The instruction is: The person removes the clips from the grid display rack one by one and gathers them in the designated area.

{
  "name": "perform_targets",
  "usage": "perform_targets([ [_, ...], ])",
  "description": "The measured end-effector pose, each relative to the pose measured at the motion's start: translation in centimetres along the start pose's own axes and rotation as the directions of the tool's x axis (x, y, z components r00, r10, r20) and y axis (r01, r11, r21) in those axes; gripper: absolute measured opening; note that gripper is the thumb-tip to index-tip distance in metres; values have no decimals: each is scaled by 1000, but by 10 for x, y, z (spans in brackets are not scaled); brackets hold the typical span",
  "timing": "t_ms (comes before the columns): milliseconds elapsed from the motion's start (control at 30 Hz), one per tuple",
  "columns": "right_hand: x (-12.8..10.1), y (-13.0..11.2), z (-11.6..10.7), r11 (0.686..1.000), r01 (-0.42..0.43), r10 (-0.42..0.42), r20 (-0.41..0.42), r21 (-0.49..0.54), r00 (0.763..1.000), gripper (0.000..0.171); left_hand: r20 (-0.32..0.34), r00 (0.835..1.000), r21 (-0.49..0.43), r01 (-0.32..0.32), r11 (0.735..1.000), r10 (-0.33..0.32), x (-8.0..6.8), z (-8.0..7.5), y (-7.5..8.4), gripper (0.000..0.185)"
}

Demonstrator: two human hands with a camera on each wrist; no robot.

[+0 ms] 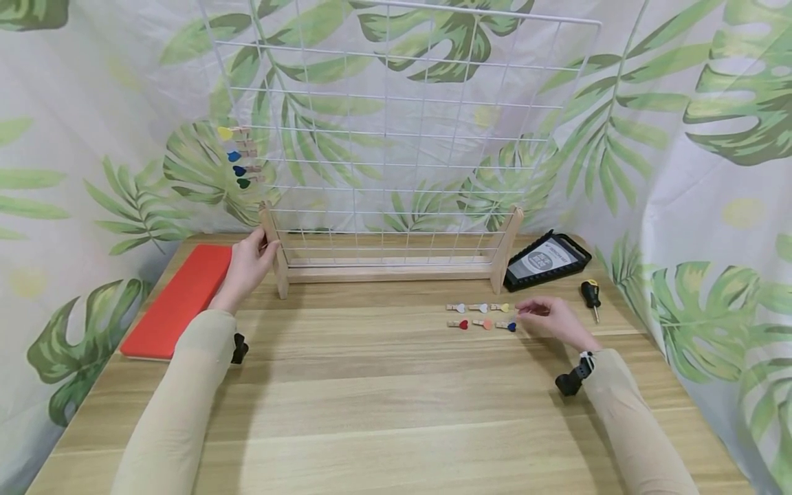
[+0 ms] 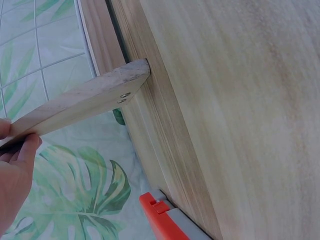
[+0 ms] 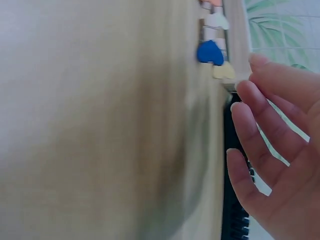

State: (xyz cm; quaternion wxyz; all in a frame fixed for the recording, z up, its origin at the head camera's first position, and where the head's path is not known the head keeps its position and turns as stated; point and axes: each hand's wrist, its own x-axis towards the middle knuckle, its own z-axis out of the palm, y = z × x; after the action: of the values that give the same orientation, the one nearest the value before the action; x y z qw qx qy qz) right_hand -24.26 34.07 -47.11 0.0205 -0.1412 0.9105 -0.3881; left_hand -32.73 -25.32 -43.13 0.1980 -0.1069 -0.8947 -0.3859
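My left hand (image 1: pixel 244 265) grips the left wooden upright (image 1: pixel 276 265) of a stand that holds a white wire grid (image 1: pixel 402 110). In the left wrist view, its thumb and fingers (image 2: pixel 25 155) lie on both sides of that upright (image 2: pixel 85 95). My right hand (image 1: pixel 553 320) hovers at the right end of two short rows of heart clothespins on the table, its fingers loosely bent and nothing between them. Nearest to it are a dark blue heart clothespin (image 1: pixel 507 326) and a yellow one (image 1: pixel 500 308). White, red (image 1: pixel 459 324) and orange ones lie further left.
Several heart clothespins (image 1: pixel 240 170) are clipped in a column on the grid's left edge. A red case (image 1: pixel 179 302) lies on the left. On the right are a black tray (image 1: pixel 547 261) with a label and a small screwdriver (image 1: pixel 590 295). Leaf-print cloth hangs behind.
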Motion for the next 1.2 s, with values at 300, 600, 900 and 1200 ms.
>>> perform_targets([
  [300, 10, -18, -12, 998, 1, -8, -118, -56, 993, 28, 14, 1000, -8, -10, 1000, 10, -1, -1, -1, 23],
  [600, 24, -38, -22, 999, 44, -37, -302, 18, 952, 31, 13, 1000, -9, -8, 1000, 8, -2, -1, -2, 20],
  [900, 44, -78, -27, 995, 44, -2, -427, 89, 904, 40, 3, 1000, -10, -30, 999, 30, -2, -1, -2, 22],
  [1200, 73, -73, -26, 977, 56, 35, -418, 204, 908, 63, 1, 999, -1, -36, 999, 36, -2, 0, -4, 20],
])
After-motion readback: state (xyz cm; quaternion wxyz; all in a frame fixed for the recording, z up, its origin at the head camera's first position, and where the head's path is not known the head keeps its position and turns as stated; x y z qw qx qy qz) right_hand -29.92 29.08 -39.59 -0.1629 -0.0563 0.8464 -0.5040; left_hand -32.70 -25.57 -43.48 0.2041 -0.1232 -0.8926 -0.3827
